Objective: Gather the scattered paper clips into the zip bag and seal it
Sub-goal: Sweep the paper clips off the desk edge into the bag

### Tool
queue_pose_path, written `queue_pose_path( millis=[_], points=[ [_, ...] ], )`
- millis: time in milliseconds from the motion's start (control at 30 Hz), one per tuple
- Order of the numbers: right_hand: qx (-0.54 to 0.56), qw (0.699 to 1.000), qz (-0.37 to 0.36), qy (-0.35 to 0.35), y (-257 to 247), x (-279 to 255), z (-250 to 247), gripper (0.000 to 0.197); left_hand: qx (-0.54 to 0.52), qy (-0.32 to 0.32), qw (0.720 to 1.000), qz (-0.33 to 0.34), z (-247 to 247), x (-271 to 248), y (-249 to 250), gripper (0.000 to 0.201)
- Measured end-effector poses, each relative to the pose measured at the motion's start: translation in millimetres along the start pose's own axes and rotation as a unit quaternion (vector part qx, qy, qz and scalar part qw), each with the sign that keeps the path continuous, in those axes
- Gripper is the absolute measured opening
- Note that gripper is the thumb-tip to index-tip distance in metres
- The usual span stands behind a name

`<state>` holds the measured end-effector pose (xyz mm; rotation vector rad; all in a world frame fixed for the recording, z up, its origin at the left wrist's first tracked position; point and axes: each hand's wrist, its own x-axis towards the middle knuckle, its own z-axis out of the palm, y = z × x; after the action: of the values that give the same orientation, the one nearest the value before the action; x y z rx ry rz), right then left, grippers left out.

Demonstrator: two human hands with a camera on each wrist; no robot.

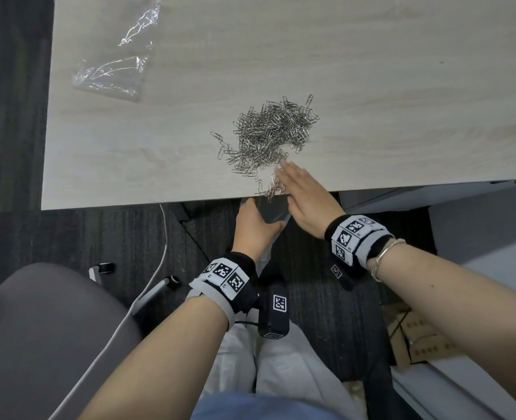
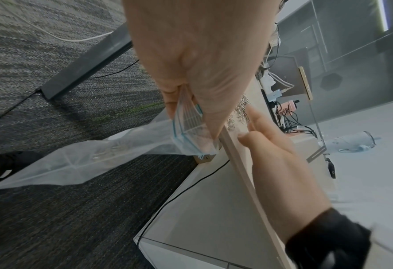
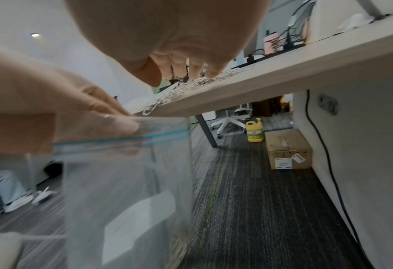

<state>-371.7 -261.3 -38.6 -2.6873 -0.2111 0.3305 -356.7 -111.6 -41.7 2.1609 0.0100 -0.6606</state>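
- The left hand (image 1: 252, 225) pinches the mouth of a clear zip bag (image 3: 126, 182), holding it just below the tabletop (image 1: 371, 71) edge.
- The right hand (image 1: 306, 201) lies flat, fingers straight, grasping nothing, fingertips at the near edge of the paper clips (image 1: 268, 134).
- The pile lies beyond the right hand; the bag mouth sits directly toward the person, so a sweep toward the edge likely drops clips in.
- A crumpled plastic wrapper (image 1: 117, 56) lies far left.

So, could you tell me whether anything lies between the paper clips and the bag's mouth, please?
Nothing visible does. The clips run right to the table edge, the left hand holds the bag just below it, and the right hand lies flat beside them.
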Motion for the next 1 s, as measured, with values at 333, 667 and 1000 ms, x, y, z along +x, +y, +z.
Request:
queue_pose_path(
  millis=[333,667,1000],
  points=[
    [-0.029,0.998,-0.019,-0.047,-8.5,-6.4,14.4,0.059,-0.001,-0.001,1.0,-0.005,-1.2,-1.6,2.4,0.028],
    [0.044,0.999,-0.027,0.004,-4.7,-5.8,5.6,0.058,-0.026,0.01,1.0,0.002,1.0,-0.2,0.1,0.047],
    [-0.029,0.998,0.047,-0.028,-0.2,28.1,3.8,0.058,-0.005,0.02,1.0,0.005,-7.4,1.4,-7.5,0.051]
  ],
)
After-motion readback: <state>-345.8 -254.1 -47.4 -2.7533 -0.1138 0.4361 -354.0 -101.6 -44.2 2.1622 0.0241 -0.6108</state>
